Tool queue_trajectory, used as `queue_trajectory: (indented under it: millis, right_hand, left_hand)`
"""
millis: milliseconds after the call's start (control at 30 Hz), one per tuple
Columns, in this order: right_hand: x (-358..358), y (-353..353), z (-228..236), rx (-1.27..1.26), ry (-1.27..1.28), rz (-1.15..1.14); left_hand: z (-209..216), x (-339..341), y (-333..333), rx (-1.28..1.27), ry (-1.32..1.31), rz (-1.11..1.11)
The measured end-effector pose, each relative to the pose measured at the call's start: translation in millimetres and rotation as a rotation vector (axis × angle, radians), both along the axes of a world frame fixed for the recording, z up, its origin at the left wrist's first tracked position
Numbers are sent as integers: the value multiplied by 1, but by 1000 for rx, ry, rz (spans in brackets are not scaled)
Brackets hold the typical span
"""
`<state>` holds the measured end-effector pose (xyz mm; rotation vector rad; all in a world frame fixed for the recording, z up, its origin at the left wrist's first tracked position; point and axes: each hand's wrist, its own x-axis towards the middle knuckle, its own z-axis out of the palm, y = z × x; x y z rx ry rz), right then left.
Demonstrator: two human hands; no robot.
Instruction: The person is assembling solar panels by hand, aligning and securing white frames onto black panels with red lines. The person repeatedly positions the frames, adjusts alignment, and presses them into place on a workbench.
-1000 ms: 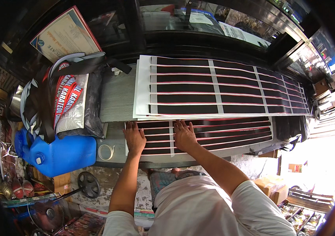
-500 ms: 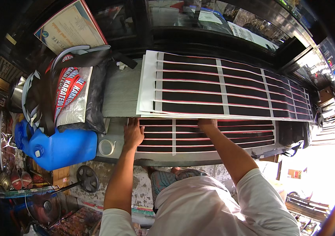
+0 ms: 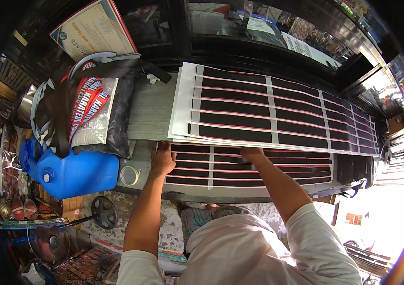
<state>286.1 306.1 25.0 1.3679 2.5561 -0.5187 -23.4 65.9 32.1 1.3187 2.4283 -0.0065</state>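
Note:
A white sheet with black strips and thin red lines [image 3: 240,174] lies on the lower grey surface, held by pale cross strips of tape. My left hand [image 3: 163,161] rests on its left end, fingers spread and flat, the tips close under the edge of the raised shelf. Farther right, my right hand [image 3: 252,156] reaches over the same sheet; its fingers are bent away from view near the shelf edge, so their grip is hidden. Above both hands, a stack of similar striped sheets [image 3: 232,114] sits on the raised shelf, its front edge overhanging the lower sheet.
A roll of clear tape [image 3: 130,175] lies left of my left hand. Beyond it are a blue jug [image 3: 76,173] and a plastic-wrapped bundle [image 3: 97,114] with belts on top. A framed certificate [image 3: 95,31] leans behind. At the right end stands a black bag [image 3: 352,168].
The whole view has shifted slightly. My hands stay at nearly the same places on the lower sheet, and nothing has visibly been picked up or let go.

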Motion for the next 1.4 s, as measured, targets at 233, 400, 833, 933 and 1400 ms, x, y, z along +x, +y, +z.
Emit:
queue_trajectory:
  millis: [233, 400, 833, 933, 1400]
  right_hand:
    - [-23, -2, -11, 10, 41, 48]
    - [-43, -1, -21, 49, 101, 55]
    - [-50, 5, -22, 49, 112, 77]
    - [-49, 6, -22, 44, 108, 89]
    - [-42, -5, -26, -26, 50, 165]
  left_hand:
    - [-2, 3, -3, 31, 12, 4]
    - [-7, -2, -1, 11, -4, -15]
    - [2, 1, -2, -5, -31, 36]
    - [1, 1, -2, -12, -28, 39]
    - [5, 1, -8, 11, -63, 73]
